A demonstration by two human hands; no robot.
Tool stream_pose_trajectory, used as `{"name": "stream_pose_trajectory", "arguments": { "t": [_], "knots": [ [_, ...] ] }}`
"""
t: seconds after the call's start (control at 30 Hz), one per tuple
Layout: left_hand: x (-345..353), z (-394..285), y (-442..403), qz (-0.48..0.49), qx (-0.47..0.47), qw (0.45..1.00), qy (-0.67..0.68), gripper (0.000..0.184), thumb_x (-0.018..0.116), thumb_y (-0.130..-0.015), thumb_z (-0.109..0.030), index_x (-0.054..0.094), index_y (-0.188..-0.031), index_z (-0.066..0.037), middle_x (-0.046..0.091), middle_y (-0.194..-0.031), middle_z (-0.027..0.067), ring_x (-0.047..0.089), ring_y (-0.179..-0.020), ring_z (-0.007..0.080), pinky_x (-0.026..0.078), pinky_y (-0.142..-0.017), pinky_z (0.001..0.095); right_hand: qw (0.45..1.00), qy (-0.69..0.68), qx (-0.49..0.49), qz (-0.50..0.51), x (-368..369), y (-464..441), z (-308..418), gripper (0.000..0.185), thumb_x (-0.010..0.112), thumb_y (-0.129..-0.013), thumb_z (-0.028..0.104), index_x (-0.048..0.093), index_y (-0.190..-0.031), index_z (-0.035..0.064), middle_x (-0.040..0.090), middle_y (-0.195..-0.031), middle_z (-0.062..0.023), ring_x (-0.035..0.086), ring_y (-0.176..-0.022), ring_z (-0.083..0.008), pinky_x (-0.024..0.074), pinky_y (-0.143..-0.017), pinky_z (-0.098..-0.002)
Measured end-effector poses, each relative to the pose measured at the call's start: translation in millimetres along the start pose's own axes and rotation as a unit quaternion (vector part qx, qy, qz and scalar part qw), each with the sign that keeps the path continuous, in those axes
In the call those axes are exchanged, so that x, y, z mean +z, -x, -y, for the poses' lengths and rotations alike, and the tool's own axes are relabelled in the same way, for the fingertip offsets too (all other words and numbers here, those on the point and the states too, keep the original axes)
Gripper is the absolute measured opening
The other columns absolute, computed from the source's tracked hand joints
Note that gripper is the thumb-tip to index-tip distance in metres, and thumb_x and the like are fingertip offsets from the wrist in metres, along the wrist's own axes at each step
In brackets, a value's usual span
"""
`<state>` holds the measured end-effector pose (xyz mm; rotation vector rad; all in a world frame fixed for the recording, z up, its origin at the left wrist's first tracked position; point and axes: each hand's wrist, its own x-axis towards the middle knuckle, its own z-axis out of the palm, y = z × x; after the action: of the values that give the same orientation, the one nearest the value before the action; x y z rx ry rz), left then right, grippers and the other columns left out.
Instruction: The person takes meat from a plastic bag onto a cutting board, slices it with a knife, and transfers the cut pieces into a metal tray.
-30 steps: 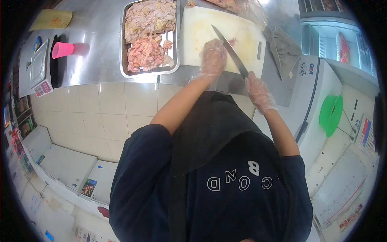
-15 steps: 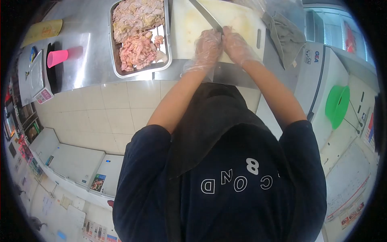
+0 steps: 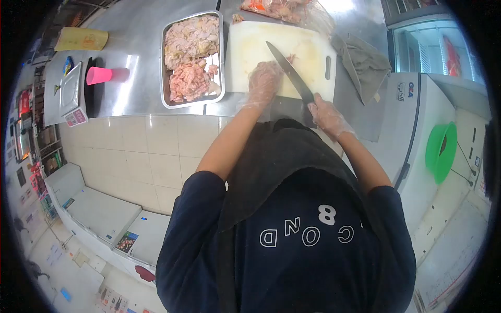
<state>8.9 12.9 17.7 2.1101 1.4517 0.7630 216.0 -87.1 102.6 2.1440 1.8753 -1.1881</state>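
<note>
My right hand (image 3: 327, 116), in a clear plastic glove, is closed round the handle of a large kitchen knife (image 3: 292, 73). The blade points away and to the left, slanting over a white cutting board (image 3: 245, 44). My left hand (image 3: 263, 81), gloved too, is at the board just left of the blade, with its fingers curled; what they hold, if anything, is hidden. A small scrap of meat (image 3: 291, 58) shows beside the blade. Left of the board, a metal tray (image 3: 223, 62) holds pale skin-like pieces (image 3: 193, 39) and pinker cut meat (image 3: 188, 81).
Behind the board lies a plastic bag of raw meat (image 3: 282, 9). A grey cloth (image 3: 362, 62) is to the right. A pink cup (image 3: 99, 75), a scale (image 3: 71, 88) and a yellow packet (image 3: 81, 39) stand on the left of the steel counter (image 3: 135, 47).
The hands were together at the knife's handle end; now they are apart. My right hand has drawn the knife nearer and rightward. The view has shifted, showing more of the board and bag.
</note>
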Motion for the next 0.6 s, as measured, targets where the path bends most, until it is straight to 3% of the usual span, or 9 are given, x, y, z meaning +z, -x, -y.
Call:
{"name": "stream_pose_trajectory", "arguments": {
  "t": [0.13,0.23,0.3,0.43,0.5,0.6],
  "knots": [
    [-17,-2,13,0.031,-0.009,0.998,-0.051,0.013,0.064,-0.096,-0.018,0.072,-0.099,-0.007,0.071,-0.099,0.0129,0.066,-0.102,0.0357,0.052,-0.088,0.0492,1.0,-0.015,-0.011,-0.009,-11,-26,24,0.032,0.048,-0.107,0.03,0.048,-0.121,0.0004,0.067,-0.107,-0.035,0.062,-0.11,-0.052,0.0468,-0.094,-0.0583],
    [-31,-10,26,-0.037,0.038,0.998,0.027,0.017,0.067,-0.093,-0.018,0.072,-0.105,-0.007,0.07,-0.103,0.0142,0.065,-0.105,0.0363,0.051,-0.092,0.0497,0.994,-0.099,0.017,0.029,-16,-35,20,0.035,0.049,-0.107,0.031,0.049,-0.126,0.0019,0.068,-0.099,-0.0334,0.064,-0.102,-0.0522,0.0485,-0.086,-0.0589],
    [-42,-19,34,-0.077,0.002,0.996,-0.038,0.024,0.068,-0.091,-0.018,0.072,-0.11,-0.004,0.069,-0.103,0.0162,0.065,-0.105,0.0363,0.05,-0.094,0.0492,0.986,-0.113,0.066,0.107,-27,-20,23,0.04,0.05,-0.106,0.034,0.05,-0.127,0.0,0.067,-0.113,-0.0349,0.063,-0.113,-0.0509,0.0478,-0.097,-0.0565],
    [-10,-6,34,-0.126,-0.047,0.991,-0.027,0.026,0.069,-0.089,-0.017,0.069,-0.111,-0.002,0.07,-0.099,0.0175,0.066,-0.099,0.037,0.051,-0.09,0.0486,0.998,-0.006,-0.021,0.059,2,-15,-12,0.047,0.048,-0.106,0.038,0.049,-0.135,0.0005,0.065,-0.119,-0.036,0.061,-0.117,-0.0517,0.0467,-0.101,-0.0564],
    [-5,-15,24,-0.074,-0.109,0.99,0.048,0.021,0.069,-0.09,-0.015,0.068,-0.106,-0.001,0.07,-0.093,0.017,0.068,-0.093,0.0372,0.053,-0.085,0.0476,0.996,0.008,-0.035,0.083,4,-17,-14,0.051,0.049,-0.106,0.04,0.047,-0.139,0.0006,0.063,-0.123,-0.0369,0.058,-0.12,-0.0532,0.045,-0.104,-0.0567],
    [11,-12,20,-0.128,-0.096,0.987,0.036,0.015,0.069,-0.091,-0.015,0.069,-0.1,-0.003,0.07,-0.088,0.0169,0.069,-0.086,0.0363,0.053,-0.081,0.0472,0.996,0.007,-0.081,0.048,12,-19,-11,0.047,0.049,-0.107,0.04,0.048,-0.136,0.0028,0.064,-0.118,-0.0371,0.059,-0.116,-0.0548,0.0452,-0.101,-0.0587]
  ]
}}
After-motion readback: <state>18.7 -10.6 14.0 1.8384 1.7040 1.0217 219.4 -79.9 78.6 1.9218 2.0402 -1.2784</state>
